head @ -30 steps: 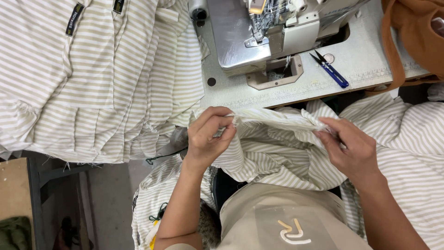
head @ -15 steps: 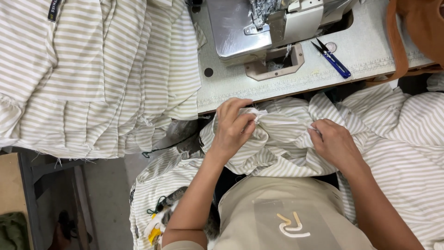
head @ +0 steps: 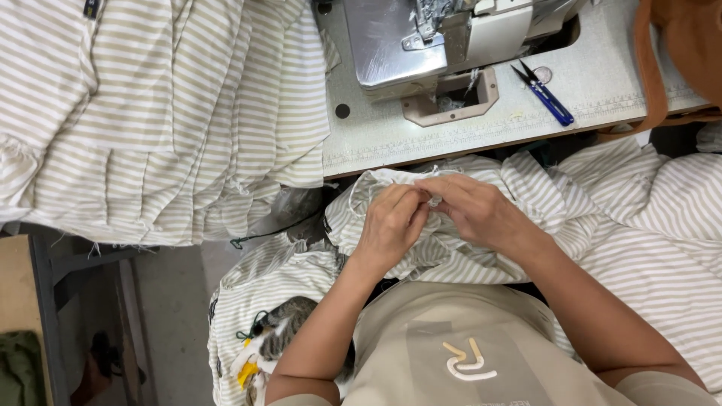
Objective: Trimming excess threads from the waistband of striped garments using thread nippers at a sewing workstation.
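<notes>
Striped fabric (head: 451, 248) is pinched by both hands' fingers (head: 421, 201) (tips meeting); loose grip could let the edge slip.

left hand (head: 391, 225) and right hand (head: 477, 210) now together, pinching striped fabric (head: 481, 259)

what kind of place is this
Most likely a garment sewing workshop: a grey industrial sewing machine on a white table, a stack of beige-and-white striped fabric pieces, and blue-handled thread snips.
</notes>
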